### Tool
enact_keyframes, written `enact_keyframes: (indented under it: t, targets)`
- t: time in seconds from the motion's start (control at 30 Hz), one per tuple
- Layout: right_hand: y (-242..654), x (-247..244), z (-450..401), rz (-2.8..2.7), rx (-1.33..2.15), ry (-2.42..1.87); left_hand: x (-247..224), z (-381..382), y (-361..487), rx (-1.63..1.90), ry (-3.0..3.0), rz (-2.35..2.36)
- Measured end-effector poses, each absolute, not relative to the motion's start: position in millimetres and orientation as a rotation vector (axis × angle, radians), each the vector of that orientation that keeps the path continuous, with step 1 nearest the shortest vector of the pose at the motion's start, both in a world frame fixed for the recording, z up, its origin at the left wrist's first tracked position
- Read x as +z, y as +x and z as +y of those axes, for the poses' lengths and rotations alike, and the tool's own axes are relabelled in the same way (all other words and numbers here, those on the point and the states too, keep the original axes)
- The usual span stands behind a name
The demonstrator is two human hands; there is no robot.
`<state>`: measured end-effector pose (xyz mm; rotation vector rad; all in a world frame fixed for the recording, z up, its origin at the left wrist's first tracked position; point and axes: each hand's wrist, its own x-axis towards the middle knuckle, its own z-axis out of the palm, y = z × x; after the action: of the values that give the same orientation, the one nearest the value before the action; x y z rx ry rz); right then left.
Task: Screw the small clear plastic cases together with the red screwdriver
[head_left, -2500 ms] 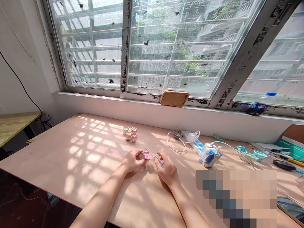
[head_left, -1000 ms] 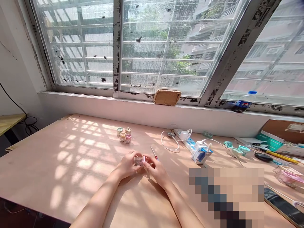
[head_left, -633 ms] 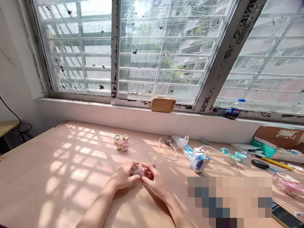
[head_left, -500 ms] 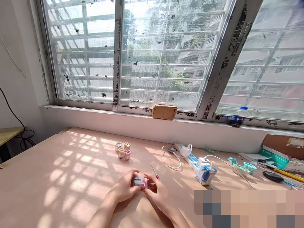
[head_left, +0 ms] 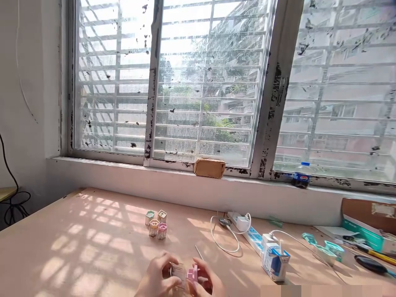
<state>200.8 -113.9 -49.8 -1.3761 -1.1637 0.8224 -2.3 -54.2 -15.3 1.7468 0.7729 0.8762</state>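
Both my hands sit at the bottom edge of the view, low over the plywood table [head_left: 93,251]. My left hand [head_left: 156,278] and my right hand [head_left: 207,282] together hold a small transparent box with a pink part [head_left: 185,275], partly hidden by my fingers. A thin metal screwdriver shaft [head_left: 199,252] lies on the table just beyond my right hand, with its handle out of sight. Several small square pastel containers [head_left: 154,227] stand in a tight group farther ahead, to the left of my hands.
A power strip [head_left: 247,237] with a white charger and looped cable lies right of my hands. Beyond it stand a small milk carton [head_left: 274,260] and teal pieces [head_left: 326,252]. A cardboard box [head_left: 368,216] sits far right, below the window sill.
The view has tilted upward, dropping my hands to the bottom edge. The screwdriver has left my right hand and lies on the table. Both hands now hold the box together.
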Motion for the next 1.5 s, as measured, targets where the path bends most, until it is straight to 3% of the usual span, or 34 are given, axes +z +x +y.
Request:
enact_keyframes:
  t: [0.37, 0.87, 1.17, 1.5]
  targets:
    - [194.0, -25.3, -135.3, -1.133, 0.880, -1.274, 9.7, -70.6, -15.1, 0.924, 1.882, 0.988]
    - [191.8, -15.2, -135.7, -1.136, 0.879, -1.328, 2.6, -53.1, -28.6, 1.315, 1.664, 1.068]
    - [194.0, -8.2, -137.5, -1.175, 0.722, -1.409, -4.4, -55.7, -28.8, 1.231, 1.611, 0.818]
    - [195.6, -3.9, -139.3, -1.298, 0.593, -1.579, 0.8, -51.5, -27.3, 0.970, 2.053, 1.184]
